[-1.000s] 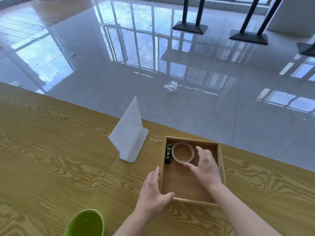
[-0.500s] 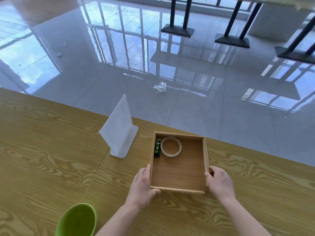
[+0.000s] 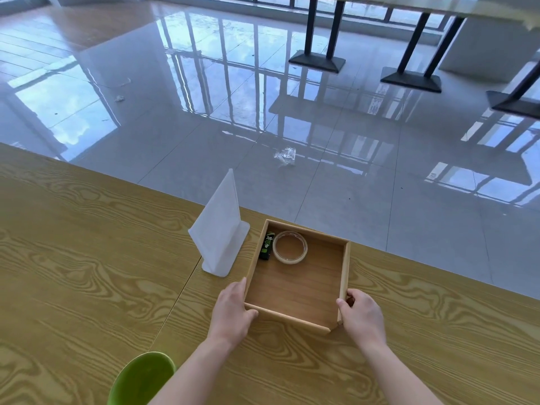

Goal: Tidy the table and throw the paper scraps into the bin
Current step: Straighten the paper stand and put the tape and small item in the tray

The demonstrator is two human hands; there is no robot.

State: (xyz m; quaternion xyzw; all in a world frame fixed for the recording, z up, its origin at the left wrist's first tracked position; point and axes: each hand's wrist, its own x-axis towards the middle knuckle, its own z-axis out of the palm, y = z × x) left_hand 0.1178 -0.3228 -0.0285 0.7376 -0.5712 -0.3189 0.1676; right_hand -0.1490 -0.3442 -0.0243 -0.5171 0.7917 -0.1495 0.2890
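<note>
Just beside the wooden tray (image 3: 344, 268) stands a white sign holder (image 3: 220, 232).

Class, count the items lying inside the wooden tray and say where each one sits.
2. A small black-and-green object lies against the left wall of the tray; a clear tape roll lies beside it, far-left corner. Nothing seems hidden.

Tray (image 3: 344, 276) on bench (image 3: 87, 273) near far edge. In its far-left corner: small box (image 3: 267, 246), tape roll (image 3: 290, 247) just right of it. Sign stand (image 3: 219, 229) just left of tray. Bowl (image 3: 140, 378) at near edge, left. Floor behind bench: wrapper (image 3: 285, 155), probably plastic.
</note>
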